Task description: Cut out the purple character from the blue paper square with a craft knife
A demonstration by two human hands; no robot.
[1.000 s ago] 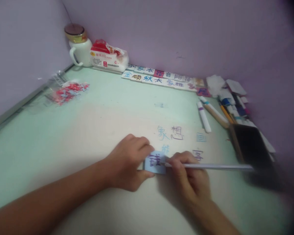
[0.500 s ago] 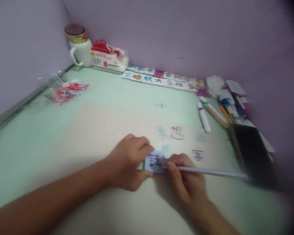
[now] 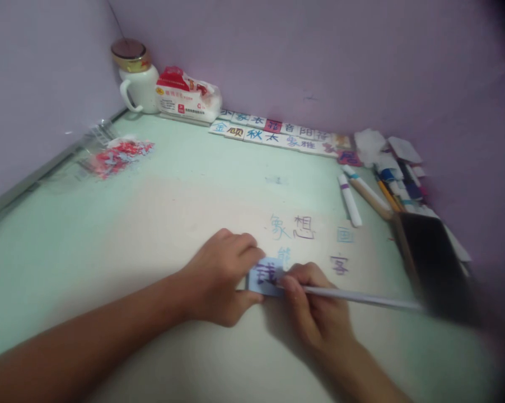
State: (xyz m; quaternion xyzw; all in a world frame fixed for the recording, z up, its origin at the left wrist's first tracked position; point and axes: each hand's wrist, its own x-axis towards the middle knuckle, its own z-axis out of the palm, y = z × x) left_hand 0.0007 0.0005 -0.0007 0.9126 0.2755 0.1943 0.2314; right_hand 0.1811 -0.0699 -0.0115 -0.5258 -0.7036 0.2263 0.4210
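My left hand point(image 3: 225, 280) is closed at the left edge of a small light-blue tile point(image 3: 273, 286), with fingertips at its upper side and the thumb at its lower side. A dark purple Chinese character is on the tile. In a pinch, my right hand point(image 3: 319, 308) grips a long thin pale pen-like tool point(image 3: 361, 295). Its tip meets the right part of the character; whether it is a pen or a brush I cannot tell. The tile lies on the table point(image 3: 172, 207). Above it, blue and purple characters point(image 3: 303, 228) are written on the tabletop.
A black phone point(image 3: 431, 252) lies at the right, near white markers point(image 3: 350, 200) and a pile of pens and paper. Rows of character tiles point(image 3: 273, 137) line the wall. Farther left are a tissue pack point(image 3: 187, 99), a white mug point(image 3: 141, 89) and red-and-blue scraps point(image 3: 122, 157).
The tool tip has moved slightly left and down on the tile. Both hands stay nearly in place, still holding the tile and the tool.
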